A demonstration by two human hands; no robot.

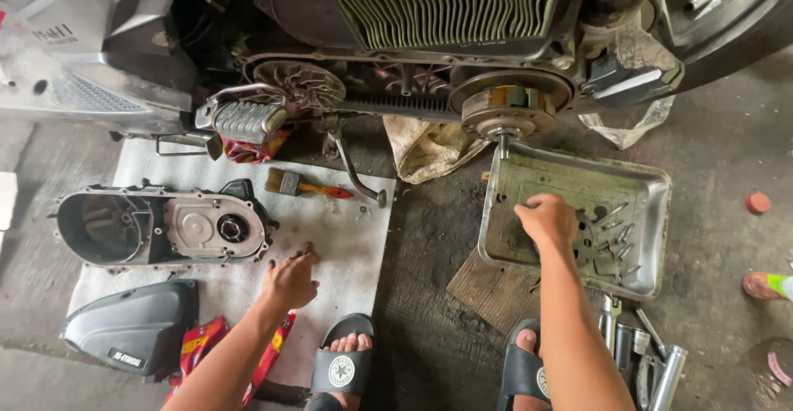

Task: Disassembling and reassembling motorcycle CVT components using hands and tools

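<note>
My right fingers [529, 209] are curling down into the metal tray [652, 237], right of centre in the frame. They are bent, knuckles up, tips hidden under the right hand [547, 223], so I cannot tell whether they are pinching anything. The loose bolts [615, 231] are lying just to the right of that hand, towards the tray's right wall, most with their long axes running diagonally, lower left to upper right. A round plate with holes [585, 246] is sitting half under my palm.

My left hand [291, 280] is resting fingertips-down on the white mat [347, 237], lower centre-left, fingers loosely bent and holding nothing. The crankcase cover [165, 228] is lying to its left, the brush [301, 185] above it, well apart from the tray.

The right hand is much the nearer to the bolts; the left is sitting across the bare floor gap. Above the tray's top-left corner the clutch [508, 107] is hanging on the engine, belt [396, 105] running left to the fan pulley [299, 85].
</note>
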